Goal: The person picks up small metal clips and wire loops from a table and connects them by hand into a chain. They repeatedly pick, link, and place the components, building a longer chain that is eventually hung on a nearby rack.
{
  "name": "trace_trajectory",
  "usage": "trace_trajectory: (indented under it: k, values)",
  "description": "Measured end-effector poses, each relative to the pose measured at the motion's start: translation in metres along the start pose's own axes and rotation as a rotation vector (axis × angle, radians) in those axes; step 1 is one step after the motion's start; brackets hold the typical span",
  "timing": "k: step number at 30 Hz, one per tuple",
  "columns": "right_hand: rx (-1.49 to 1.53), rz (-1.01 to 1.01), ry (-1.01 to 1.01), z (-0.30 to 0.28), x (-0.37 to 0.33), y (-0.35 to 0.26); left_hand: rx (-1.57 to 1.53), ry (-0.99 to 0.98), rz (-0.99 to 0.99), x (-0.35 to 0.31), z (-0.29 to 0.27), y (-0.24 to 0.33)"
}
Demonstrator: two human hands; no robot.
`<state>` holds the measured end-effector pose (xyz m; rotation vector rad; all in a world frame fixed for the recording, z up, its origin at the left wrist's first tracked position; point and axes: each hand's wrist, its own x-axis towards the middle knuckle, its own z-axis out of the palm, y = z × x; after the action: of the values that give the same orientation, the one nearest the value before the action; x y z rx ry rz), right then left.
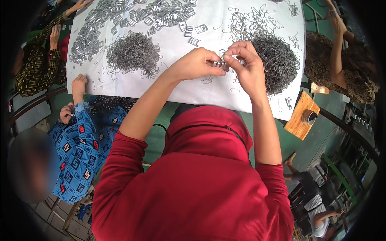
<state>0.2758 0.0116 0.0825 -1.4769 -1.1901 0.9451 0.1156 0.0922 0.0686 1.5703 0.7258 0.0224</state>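
Over the near part of the white table, my left hand pinches a small slotted metal buckle between thumb and fingers. Thumb and index finger of my right hand are pressed together at the buckle's right end; whatever they grip is too small to make out. Just beyond my right hand rises a large dark heap of bent wire hooks. A smaller heap of wire hooks lies to the left of my left forearm. Shiny metal buckles are strewn across the far left of the table.
Loose wire hooks scatter over the white tabletop. A person in a blue patterned shirt sits close on my left. Others work at the far left and right. A wooden board with a round container stands off the table's right edge.
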Motion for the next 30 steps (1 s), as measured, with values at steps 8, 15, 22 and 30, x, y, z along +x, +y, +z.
trace_trajectory:
  k: [8,15,22,30]
  values:
    - [0.393,0.201,0.033,-0.012,-0.001,0.039,0.424,0.458,-0.004,0.043,-0.031,-0.041]
    - [0.325,0.244,0.042,-0.008,-0.004,0.049,0.919,0.812,0.276,0.081,-0.047,-0.079]
    - [0.225,0.194,0.149,0.005,0.013,0.043,-0.169,0.641,0.116,0.037,-0.010,-0.016]
    - [-0.027,0.133,0.165,0.022,0.015,0.019,-0.111,0.604,0.169,0.008,-0.006,0.003]
